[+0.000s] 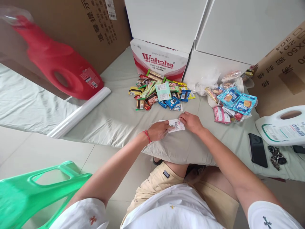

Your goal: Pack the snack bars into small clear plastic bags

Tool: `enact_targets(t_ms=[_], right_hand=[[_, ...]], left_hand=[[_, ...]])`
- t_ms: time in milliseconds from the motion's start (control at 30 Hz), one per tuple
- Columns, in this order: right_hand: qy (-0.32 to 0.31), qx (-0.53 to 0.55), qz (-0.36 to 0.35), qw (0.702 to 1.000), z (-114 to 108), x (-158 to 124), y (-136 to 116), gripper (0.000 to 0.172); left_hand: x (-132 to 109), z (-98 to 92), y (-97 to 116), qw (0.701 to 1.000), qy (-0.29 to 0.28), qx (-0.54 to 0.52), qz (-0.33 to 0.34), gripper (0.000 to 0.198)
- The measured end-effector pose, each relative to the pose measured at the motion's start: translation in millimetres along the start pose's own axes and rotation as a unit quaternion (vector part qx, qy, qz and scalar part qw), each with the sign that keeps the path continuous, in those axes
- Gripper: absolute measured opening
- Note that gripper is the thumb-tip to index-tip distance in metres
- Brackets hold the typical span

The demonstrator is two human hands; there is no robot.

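A small white snack packet (175, 124) with pink print lies on the grey sheet (114, 117) in front of me. My left hand (158, 130), with a red string at the wrist, pinches its left end through clear film. My right hand (192, 122) is closed on its right end. Just beyond the packet lies a pile of assorted snack bars (159, 90). A second heap of blue and pink snack packs (234, 103) lies to the right.
A red jug (59, 63) and a clear film roll (78, 113) lie at left. A Wahaha carton (158, 58) and white boxes stand behind. A white jug (283, 125), black phone (257, 149) and keys (276, 157) sit at right. A green stool (35, 187) stands near left.
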State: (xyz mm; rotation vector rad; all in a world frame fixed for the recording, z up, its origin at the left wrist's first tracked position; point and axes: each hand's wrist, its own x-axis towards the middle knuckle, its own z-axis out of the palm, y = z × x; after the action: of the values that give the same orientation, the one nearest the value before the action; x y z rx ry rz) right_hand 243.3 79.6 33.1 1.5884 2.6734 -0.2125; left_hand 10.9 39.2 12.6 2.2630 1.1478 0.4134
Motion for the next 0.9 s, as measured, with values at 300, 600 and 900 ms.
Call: enact_targets(t_ms=[300, 600, 900], right_hand=[[-0.062, -0.09, 0.02, 0.994, 17.6, 3.0, -10.9, 0.042], [-0.03, -0.029, 0.027, 0.999, 19.2, 1.7, -5.0, 0.04], [0.02, 0.008, 0.165, 0.986, 22.0, -6.4, 20.8, 0.035]], left_hand=[[-48.7, -10.4, -12.3, 0.932, 0.117, -0.323, -0.118, 0.062], [-34.5, 10.6, -7.0, 0.901, 0.257, 0.085, -0.339, 0.045], [-29.1, 15.9, -9.8, 0.914, 0.153, 0.2, -0.317, 0.043]])
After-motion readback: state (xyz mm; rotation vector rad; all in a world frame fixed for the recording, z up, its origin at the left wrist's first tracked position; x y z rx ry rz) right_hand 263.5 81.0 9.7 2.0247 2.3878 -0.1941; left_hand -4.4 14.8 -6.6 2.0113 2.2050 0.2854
